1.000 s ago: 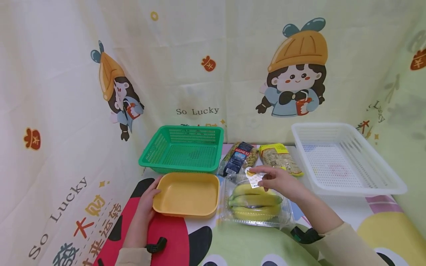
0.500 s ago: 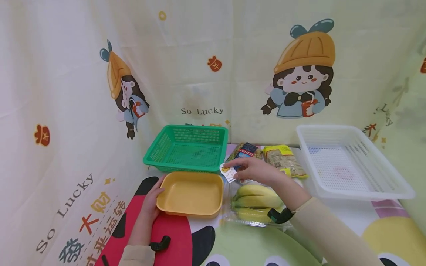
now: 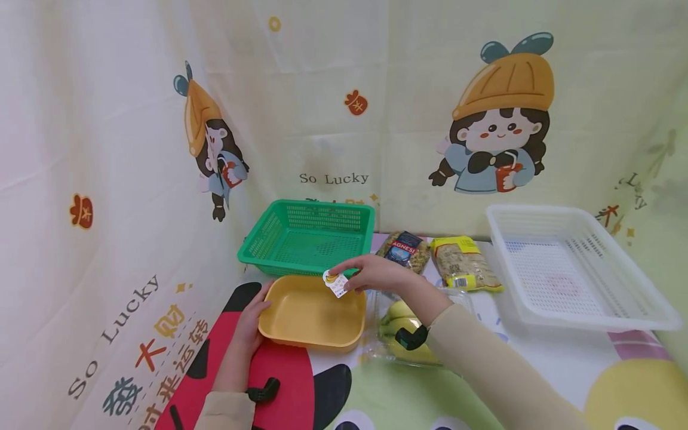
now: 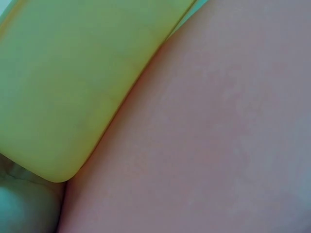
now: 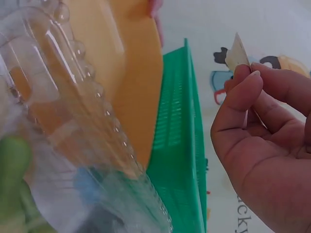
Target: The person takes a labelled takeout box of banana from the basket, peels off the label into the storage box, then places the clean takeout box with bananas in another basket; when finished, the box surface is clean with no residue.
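A yellow plastic basin (image 3: 312,313) sits in front of the green basket, and my left hand (image 3: 248,322) grips its left side, thumb at the rim. In the left wrist view the basin (image 4: 73,97) lies against the hand. My right hand (image 3: 378,273) pinches a small white card (image 3: 336,283) with a banana picture, held over the basin's right back part. Thumb and finger hold the card (image 5: 236,54) by its edge in the right wrist view. Beneath the right forearm lies a clear plastic box with bananas (image 3: 398,319), partly hidden.
Behind the basin stands a green mesh basket (image 3: 303,242). A pasta bag (image 3: 404,251) and a yellow-topped food bag (image 3: 464,263) lie at the back middle. On the right is a white mesh basket (image 3: 572,278). A printed cloth wall (image 3: 322,137) rises behind everything.
My right hand has carried the card left, from above the banana box to above the yellow basin. The left hand keeps its hold on the basin. The head view has shifted slightly.
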The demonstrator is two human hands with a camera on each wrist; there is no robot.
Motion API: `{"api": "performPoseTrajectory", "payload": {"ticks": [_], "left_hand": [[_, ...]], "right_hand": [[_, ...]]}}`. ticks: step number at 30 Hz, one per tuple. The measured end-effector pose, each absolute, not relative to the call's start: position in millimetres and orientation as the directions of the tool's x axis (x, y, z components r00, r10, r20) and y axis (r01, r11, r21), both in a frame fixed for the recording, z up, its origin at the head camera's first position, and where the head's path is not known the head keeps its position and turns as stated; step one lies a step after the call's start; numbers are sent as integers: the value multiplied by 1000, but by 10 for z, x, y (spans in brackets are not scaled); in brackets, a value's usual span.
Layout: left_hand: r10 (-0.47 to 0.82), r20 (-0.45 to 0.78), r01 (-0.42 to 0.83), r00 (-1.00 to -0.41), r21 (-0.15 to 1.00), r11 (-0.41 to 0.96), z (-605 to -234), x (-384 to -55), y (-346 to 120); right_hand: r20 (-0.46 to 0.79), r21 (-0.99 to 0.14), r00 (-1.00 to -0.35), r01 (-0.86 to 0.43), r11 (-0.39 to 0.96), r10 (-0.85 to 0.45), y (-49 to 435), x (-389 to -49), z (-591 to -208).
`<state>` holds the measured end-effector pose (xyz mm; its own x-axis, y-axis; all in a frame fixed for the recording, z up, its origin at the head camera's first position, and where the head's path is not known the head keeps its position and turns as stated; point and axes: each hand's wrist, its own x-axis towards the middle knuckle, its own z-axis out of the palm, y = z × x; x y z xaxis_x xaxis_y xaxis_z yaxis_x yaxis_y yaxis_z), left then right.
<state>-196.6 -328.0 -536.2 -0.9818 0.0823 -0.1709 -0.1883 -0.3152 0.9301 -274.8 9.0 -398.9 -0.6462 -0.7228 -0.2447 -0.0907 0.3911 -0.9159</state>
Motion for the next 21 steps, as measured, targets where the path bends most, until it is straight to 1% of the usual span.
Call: {"api": "performPoseTrajectory", "payload": {"ticks": [5,11,16,21], "left_hand": [[83,-170,-188,-982,931,-314,-5370,-1986,-3278],[94,-143,-166,-985,937,-309,-5364,-1985,-3276],[93,-143,-165,-985,937,-307,-5364,-1974,-3280],[85,-147,-166,-985,938,-304,-5373,-1982,-3286]], "right_hand": [[-268,-900,-620,-112,421,-738,-104,-2801,-4084],[-271,-912,-603,-90,401,-750,-345,-2842,-4142],[-269,-897,-592,-134,421,-760,-549,-2835,-4200],[-290,-882,-580,-146,448,-761,-688,-2839,-4260]]}}
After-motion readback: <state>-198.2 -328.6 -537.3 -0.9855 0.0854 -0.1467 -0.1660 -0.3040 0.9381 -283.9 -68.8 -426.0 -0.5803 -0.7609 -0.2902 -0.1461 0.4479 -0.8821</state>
